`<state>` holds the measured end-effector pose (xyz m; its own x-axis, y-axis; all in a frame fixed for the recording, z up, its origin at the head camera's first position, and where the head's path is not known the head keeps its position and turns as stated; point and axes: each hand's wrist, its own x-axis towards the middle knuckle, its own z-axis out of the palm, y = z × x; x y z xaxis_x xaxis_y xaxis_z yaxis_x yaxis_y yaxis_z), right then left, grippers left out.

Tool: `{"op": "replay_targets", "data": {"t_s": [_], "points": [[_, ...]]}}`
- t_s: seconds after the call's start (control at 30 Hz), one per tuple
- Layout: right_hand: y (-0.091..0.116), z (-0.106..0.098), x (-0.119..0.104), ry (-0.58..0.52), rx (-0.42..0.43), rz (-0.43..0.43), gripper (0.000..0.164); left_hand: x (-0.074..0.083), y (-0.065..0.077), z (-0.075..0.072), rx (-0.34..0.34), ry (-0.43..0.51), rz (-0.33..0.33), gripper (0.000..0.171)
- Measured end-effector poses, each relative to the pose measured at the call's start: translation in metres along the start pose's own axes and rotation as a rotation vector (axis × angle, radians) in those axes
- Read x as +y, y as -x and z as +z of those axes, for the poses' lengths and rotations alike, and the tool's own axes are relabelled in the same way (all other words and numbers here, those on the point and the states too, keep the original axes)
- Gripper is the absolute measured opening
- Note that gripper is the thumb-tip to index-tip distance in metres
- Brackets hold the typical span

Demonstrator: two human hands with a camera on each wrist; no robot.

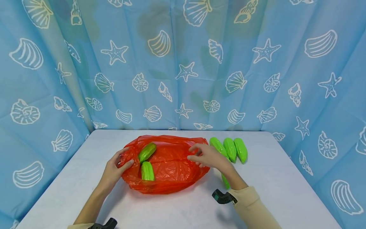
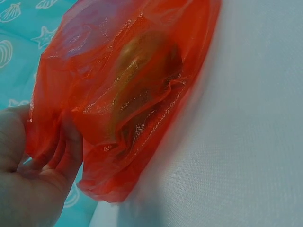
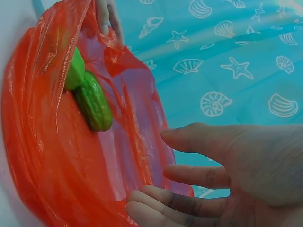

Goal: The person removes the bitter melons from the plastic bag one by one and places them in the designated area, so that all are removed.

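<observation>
A red plastic bag lies with its mouth spread wide on the table. Inside, toward its left end, are two glossy green cucumber-like vegetables, one darker and one brighter. My left hand holds the bag's left rim, fingers behind the film and thumb at the front, as the left wrist view also shows. My right hand hovers at the bag's right end with fingers apart and slightly bent. Nothing is in that hand in the right wrist view, where the bag's far side stands behind the fingertips.
To the right of the bag, several bright green vegetables lie on the white table. One is partly hidden by my right forearm. A blue shell-patterned curtain surrounds the table's back and sides.
</observation>
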<state>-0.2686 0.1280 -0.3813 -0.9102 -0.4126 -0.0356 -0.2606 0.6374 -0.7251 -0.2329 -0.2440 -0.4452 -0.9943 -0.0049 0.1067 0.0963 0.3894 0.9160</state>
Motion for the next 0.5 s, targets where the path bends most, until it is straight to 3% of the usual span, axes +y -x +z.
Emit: {"op": "replay_targets", "data": {"t_s": [0.5], "points": [[-0.021, 0.013, -0.008, -0.001, -0.039, 0.055, 0.043, 0.0, -0.001, 0.001, 0.001, -0.012, -0.017, 0.071]]}}
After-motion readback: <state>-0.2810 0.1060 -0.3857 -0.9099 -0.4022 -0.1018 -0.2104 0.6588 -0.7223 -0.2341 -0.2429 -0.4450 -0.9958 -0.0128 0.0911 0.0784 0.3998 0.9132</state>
